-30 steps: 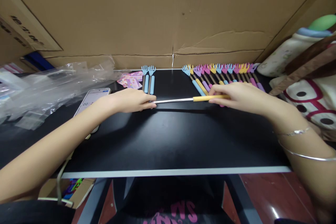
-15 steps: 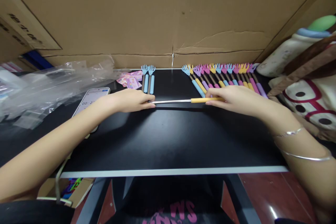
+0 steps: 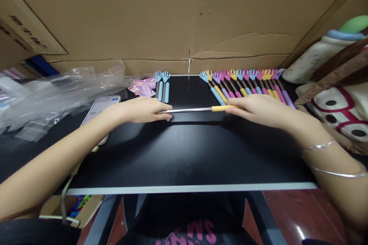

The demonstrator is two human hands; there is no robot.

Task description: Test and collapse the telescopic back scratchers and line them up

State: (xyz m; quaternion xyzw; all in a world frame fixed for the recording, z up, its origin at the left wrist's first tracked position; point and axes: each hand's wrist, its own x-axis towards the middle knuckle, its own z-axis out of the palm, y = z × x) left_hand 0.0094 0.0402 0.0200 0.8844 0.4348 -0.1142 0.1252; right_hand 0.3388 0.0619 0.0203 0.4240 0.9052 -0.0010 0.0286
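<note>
Between my hands a back scratcher (image 3: 189, 110) with a yellow handle and a thin silver rod is held level just above the black table. My left hand (image 3: 143, 109) pinches the rod's far end; whether a claw head is there is hidden by the fingers. My right hand (image 3: 253, 108) is closed on the end of the yellow handle. Behind the right hand lies a slanted row of back scratchers (image 3: 241, 80) in blue, yellow, purple and pink. Two blue back scratchers (image 3: 162, 88) lie side by side behind my left hand.
A phone (image 3: 100, 103) showing a timer lies partly under my left forearm. Clear plastic bags (image 3: 63, 92) and small pink cards (image 3: 145, 88) are at the left. A cardboard wall (image 3: 184, 19) stands behind. On the right are a white bottle (image 3: 307, 57) and a cloth bag (image 3: 339, 111).
The back scratcher has risen slightly off the table, its handle end tilting up a little. The left hand has shifted slightly right; both hands keep their grip.
</note>
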